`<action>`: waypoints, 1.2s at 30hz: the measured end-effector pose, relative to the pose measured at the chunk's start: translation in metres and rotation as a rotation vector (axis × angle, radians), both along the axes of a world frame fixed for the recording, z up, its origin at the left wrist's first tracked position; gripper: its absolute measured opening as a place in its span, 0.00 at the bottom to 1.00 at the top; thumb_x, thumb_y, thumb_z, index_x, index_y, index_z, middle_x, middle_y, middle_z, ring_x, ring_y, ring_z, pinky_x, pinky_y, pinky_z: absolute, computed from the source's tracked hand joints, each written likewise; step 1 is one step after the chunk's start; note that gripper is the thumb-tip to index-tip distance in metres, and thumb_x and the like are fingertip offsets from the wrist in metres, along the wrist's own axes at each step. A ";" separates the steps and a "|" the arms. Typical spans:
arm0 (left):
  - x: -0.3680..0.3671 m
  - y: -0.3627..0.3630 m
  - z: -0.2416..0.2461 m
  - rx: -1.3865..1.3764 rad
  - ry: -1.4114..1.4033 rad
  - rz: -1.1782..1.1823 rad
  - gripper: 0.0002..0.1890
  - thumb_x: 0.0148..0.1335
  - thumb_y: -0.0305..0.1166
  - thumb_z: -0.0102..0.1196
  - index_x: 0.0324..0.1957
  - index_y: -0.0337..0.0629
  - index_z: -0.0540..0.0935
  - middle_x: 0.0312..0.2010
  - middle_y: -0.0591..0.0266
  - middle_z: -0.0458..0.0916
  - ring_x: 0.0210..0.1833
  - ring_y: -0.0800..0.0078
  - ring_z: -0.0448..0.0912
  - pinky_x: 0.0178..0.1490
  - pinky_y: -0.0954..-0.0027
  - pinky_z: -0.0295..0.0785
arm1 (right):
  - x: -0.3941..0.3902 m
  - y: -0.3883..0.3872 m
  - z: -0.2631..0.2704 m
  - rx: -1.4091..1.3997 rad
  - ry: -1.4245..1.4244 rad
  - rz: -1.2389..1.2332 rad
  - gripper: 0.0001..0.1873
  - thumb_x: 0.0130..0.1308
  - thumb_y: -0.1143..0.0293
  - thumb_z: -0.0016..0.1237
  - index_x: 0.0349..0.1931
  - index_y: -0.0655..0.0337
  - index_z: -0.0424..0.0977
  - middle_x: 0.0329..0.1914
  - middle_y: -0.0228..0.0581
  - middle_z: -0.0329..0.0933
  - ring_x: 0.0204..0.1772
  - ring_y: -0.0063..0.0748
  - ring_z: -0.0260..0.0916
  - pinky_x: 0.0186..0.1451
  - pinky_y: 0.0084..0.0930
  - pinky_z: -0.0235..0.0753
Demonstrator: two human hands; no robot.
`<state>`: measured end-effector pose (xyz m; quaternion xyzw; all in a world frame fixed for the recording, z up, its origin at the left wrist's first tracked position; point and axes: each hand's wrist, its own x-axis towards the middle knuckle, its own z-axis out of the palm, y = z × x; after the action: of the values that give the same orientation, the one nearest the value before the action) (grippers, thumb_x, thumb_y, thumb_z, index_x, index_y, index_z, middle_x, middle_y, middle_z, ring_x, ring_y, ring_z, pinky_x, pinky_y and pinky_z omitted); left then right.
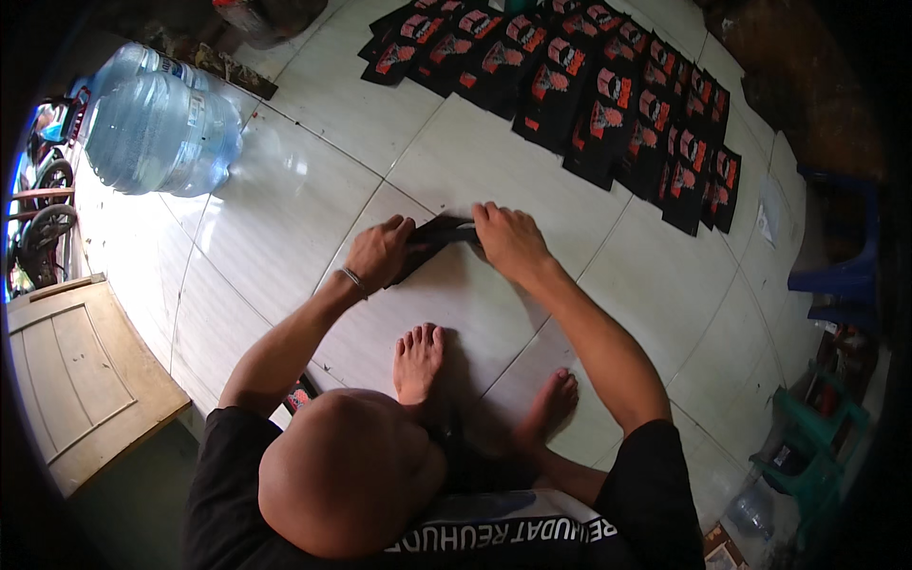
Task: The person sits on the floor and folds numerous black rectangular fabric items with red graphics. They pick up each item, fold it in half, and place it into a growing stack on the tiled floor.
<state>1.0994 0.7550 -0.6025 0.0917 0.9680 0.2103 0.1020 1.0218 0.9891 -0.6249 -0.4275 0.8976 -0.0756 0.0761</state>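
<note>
My left hand (381,249), with a bracelet at the wrist, grips one end of a dark, flat, flexible piece (434,239). At its other end my right hand (514,242) holds on with the fingers curled over. The piece is stretched between both hands just above the tiled floor, blurred and partly folded, so its material is hard to tell. Farther out, many overlapping black pieces with red and white prints (613,92) lie spread in rows on the floor. Another printed piece (299,395) shows in part beside my left thigh.
Large clear-blue water jugs (164,135) lie at the upper left. A wooden panel door (78,377) juts in at the left. To the right are a blue plastic chair (841,278) and a green plastic stool (805,456). My bare feet (419,363) rest on the white tiles (278,235).
</note>
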 end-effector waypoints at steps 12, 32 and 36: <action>0.003 0.009 0.002 -0.070 0.021 -0.083 0.12 0.56 0.23 0.52 0.44 0.39 0.75 0.38 0.58 0.75 0.44 0.58 0.77 0.45 0.58 0.75 | -0.001 0.001 0.007 0.071 -0.012 0.054 0.10 0.63 0.75 0.45 0.45 0.63 0.70 0.41 0.47 0.74 0.40 0.41 0.80 0.36 0.35 0.82; -0.031 -0.002 0.007 -0.065 -0.189 -0.001 0.17 0.63 0.45 0.57 0.39 0.40 0.79 0.31 0.50 0.82 0.35 0.56 0.82 0.39 0.55 0.74 | -0.012 0.005 0.018 0.047 -0.106 -0.007 0.09 0.60 0.76 0.48 0.40 0.65 0.68 0.37 0.50 0.76 0.35 0.46 0.82 0.35 0.34 0.81; -0.037 -0.001 0.023 0.188 -0.547 0.122 0.13 0.65 0.41 0.57 0.37 0.40 0.81 0.27 0.59 0.81 0.27 0.77 0.79 0.31 0.70 0.73 | -0.033 -0.008 0.053 0.019 0.023 -0.027 0.10 0.61 0.74 0.49 0.43 0.62 0.71 0.43 0.48 0.75 0.44 0.46 0.78 0.48 0.39 0.77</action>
<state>1.0629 0.7537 -0.5799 -0.0178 0.8845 0.3216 0.3375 0.9891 0.9807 -0.5720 -0.4156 0.9047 -0.0634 0.0689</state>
